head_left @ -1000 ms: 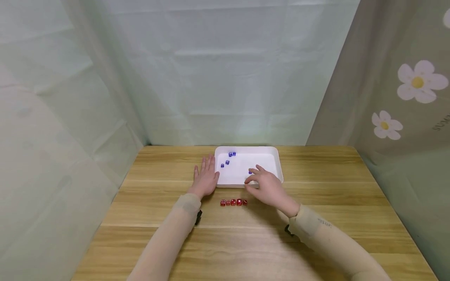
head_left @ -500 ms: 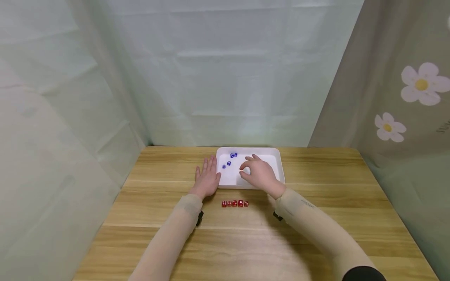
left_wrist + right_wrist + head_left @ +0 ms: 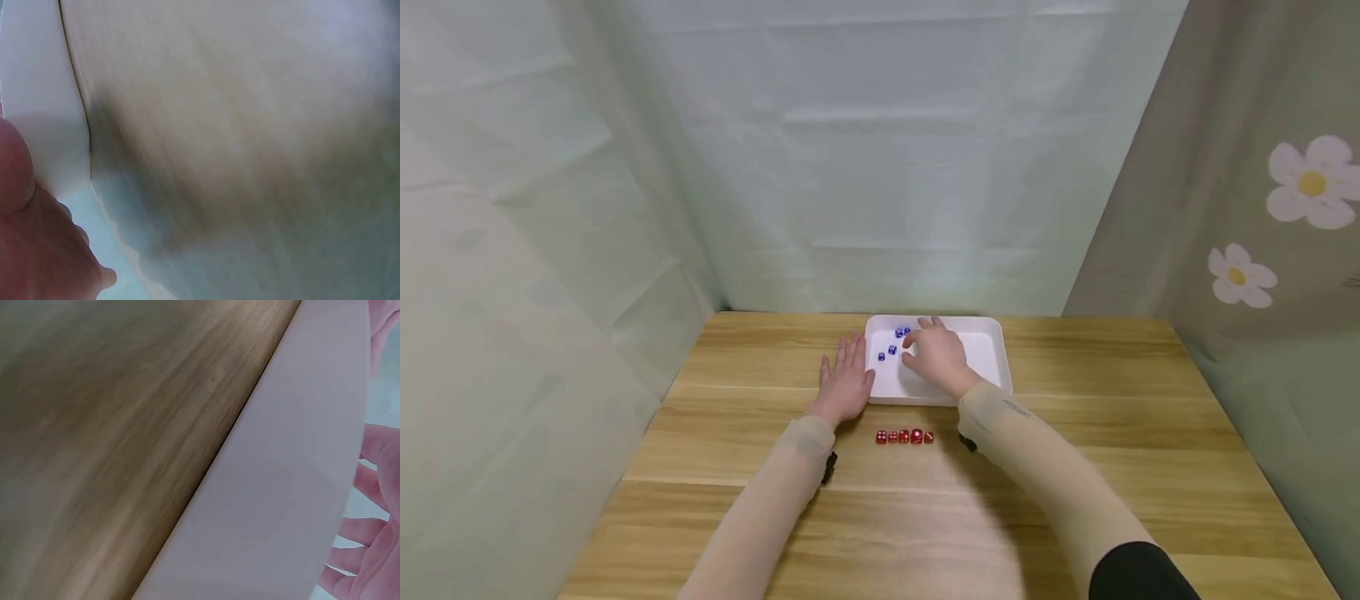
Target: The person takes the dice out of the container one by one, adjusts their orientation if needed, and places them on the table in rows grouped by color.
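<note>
A white tray stands at the back middle of the wooden table. Three small blue dice show in its left part. My right hand reaches into the tray with loosely bent fingers, its fingertips just right of the far blue dice; I see nothing held in it. My left hand lies flat on the table against the tray's left side. A row of several red dice sits on the table in front of the tray. In the right wrist view the fingers hang over the tray rim.
Pale green curtains close off the back and left, and a flowered curtain the right. The left wrist view is blurred, showing only part of my palm and the tray wall.
My right hand moved from the tray's front edge back and left across the tray toward the far blue dice, now covering the spot where one blue die lay. The left hand stayed put.
</note>
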`<state>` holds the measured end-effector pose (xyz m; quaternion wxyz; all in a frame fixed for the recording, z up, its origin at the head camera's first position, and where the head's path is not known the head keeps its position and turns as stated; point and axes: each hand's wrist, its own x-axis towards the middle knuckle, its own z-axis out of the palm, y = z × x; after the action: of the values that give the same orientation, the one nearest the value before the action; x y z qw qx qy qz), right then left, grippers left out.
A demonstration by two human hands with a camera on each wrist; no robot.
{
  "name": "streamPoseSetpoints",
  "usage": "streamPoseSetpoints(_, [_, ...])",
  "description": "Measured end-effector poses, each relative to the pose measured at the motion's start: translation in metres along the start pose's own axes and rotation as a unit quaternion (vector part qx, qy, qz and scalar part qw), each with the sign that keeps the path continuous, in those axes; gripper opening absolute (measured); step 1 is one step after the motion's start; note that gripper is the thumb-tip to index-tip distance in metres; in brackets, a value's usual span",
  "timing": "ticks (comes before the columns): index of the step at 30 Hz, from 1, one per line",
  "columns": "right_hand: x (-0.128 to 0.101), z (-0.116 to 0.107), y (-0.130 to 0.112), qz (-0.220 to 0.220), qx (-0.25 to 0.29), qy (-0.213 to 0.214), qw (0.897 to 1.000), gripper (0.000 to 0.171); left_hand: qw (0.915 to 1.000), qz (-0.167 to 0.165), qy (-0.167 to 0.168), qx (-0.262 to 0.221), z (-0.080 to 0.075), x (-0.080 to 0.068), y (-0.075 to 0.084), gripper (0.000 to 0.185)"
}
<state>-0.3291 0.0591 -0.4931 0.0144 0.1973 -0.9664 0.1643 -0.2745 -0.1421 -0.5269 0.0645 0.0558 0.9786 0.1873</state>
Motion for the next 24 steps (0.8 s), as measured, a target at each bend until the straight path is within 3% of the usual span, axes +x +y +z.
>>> streamPoseSetpoints(9, [0.012,0.009,-0.006,0.019,-0.019,-0.005,1.0,0.025,0.9999,0.004,-0.009,-0.006,0.008,0.002,-0.002,0.072])
streamPoseSetpoints(24, [0.022,0.018,-0.019,0.041,-0.041,-0.027,0.998,0.025,0.9998,0.004,0.005,0.018,0.001,-0.004,0.004,0.072])
